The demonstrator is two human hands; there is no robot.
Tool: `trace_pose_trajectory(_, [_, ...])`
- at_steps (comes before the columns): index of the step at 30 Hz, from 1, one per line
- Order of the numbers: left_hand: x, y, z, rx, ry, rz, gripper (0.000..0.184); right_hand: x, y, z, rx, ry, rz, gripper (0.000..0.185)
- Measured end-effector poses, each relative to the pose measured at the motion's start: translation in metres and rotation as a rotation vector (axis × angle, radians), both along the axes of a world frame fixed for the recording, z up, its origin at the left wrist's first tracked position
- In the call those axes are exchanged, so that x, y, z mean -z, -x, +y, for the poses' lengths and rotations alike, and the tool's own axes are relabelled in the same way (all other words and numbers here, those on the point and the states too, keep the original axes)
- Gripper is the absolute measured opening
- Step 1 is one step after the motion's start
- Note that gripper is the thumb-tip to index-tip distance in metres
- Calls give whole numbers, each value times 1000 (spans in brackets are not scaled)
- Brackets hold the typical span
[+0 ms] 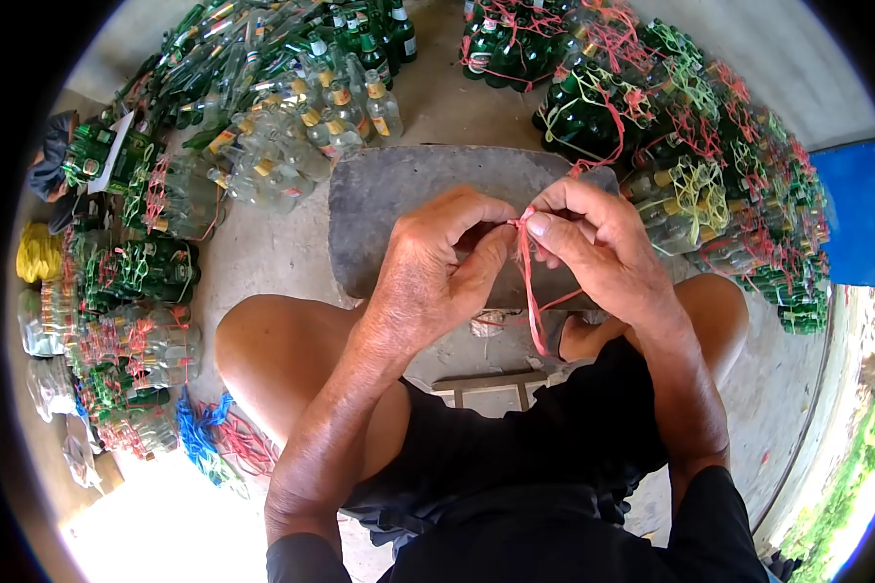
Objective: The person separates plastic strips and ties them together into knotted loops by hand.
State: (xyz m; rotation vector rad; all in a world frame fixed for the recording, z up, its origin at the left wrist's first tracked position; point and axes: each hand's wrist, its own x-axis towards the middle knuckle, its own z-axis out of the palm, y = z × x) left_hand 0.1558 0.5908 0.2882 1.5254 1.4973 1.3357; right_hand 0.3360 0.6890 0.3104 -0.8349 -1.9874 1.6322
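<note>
Both hands meet over a grey board (pixel 389 185) in front of my knees. A pink plastic string (pixel 532 291) is pinched between them, with a knot or loop at the fingertips and a doubled length hanging below. My left hand (pixel 447 257) is closed, its thumb and index finger gripping the string from the left. From the right, my right hand (pixel 593 238) pinches the same string, thumb on top. A thin strand trails off to the right beneath the right hand. The exact form of the knot is hidden by the fingers.
Loose glass bottles (pixel 287 146) lie and stand at the upper left. String-tied bottle bundles (pixel 651 126) line the right, and more tied bundles (pixel 141 340) the left. Blue string (pixel 199 428) and pink string (pixel 248 447) lie on the floor. A wooden frame (pixel 491 384) is between my legs.
</note>
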Motion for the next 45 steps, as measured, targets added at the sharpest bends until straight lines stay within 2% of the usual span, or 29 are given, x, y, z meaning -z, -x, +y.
trace_pose_trajectory(2, [1,0,0,-28,-25,10,13,-2,-1,-2,-9,42,-10,20])
trace_pose_trajectory(5, [-2,-1,-2,-94,12,-30,11,6,1,-10,-21,56,111,25])
trace_pose_trajectory(8, [4,-2,1,-118,-83,-54,9,5,1,-11,-27,63,90,28])
trace_pose_trajectory(11, [-3,0,-2,-95,-28,39,9,-2,3,-10,-48,184,0,24])
trace_pose_trajectory(14, [0,0,-1,-89,-54,27,9,8,4,-13,31,201,84,18])
trace_pose_trajectory(20, [-1,1,-1,-110,-76,40,9,-4,0,-11,39,229,-68,13])
trace_pose_trajectory(29, [-1,6,-4,-85,129,-241,5,3,0,-8,16,13,-38,12])
trace_pose_trajectory(35, [3,6,-4,-71,108,-351,6,5,0,-7,13,73,34,13])
trace_pose_trajectory(38, [1,7,-6,-53,178,-374,7,-6,0,-8,27,105,-43,13])
trace_pose_trajectory(45, [-10,5,-9,-64,316,-471,8,-4,-3,-1,-17,104,-9,13])
